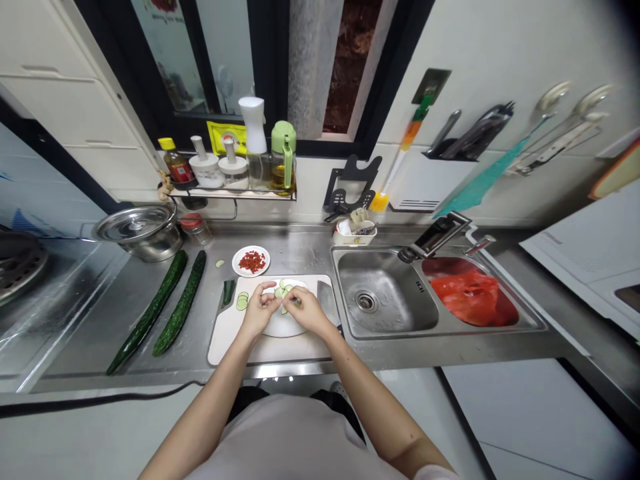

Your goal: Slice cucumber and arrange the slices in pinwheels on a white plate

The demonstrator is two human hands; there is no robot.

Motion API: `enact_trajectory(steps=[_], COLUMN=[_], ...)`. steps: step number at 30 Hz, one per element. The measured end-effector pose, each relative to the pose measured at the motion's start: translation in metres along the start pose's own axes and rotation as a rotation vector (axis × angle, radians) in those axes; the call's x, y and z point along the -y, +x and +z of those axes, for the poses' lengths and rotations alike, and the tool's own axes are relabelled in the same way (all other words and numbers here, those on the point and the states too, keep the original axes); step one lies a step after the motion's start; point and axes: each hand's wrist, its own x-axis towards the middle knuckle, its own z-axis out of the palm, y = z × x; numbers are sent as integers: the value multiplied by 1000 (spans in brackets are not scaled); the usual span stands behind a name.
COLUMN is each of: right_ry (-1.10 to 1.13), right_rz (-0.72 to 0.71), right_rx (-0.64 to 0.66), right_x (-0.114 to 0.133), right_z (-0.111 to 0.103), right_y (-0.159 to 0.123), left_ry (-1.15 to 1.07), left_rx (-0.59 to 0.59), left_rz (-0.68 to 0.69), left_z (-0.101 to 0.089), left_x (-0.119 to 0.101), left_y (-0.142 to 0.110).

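Cucumber slices (279,292) on the white plate (285,327), and right over them, left hand (264,307) loosely curled, right hand (303,308) bunched, fingertips nearly meeting! Whether either grips a slice, I can't tell.

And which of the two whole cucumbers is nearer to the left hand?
The cucumber on the right: it lies between the other cucumber and the cutting board below the left hand.
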Motion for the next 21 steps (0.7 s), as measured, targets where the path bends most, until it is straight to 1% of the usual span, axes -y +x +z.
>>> enact_trajectory(steps=[4, 9, 14, 18, 21], right_ry=[36, 29, 31, 49, 45], right_rz=[36, 73, 115, 178, 209], right_rx=[24, 36, 42, 85, 112], right_x=[-5, -9, -14, -24, -33], right_z=[2, 5, 9, 15, 21], right_y=[-1, -4, -7, -14, -19], left_ry=[24, 49, 44, 84, 166], left_rx=[14, 1, 14, 13, 15], left_rz=[-6, -8, -31, -71, -94], left_z=[-1, -3, -6, -9, -14], left_x=[3, 9, 16, 27, 40], left_y=[-1, -1, -1, 0, 1])
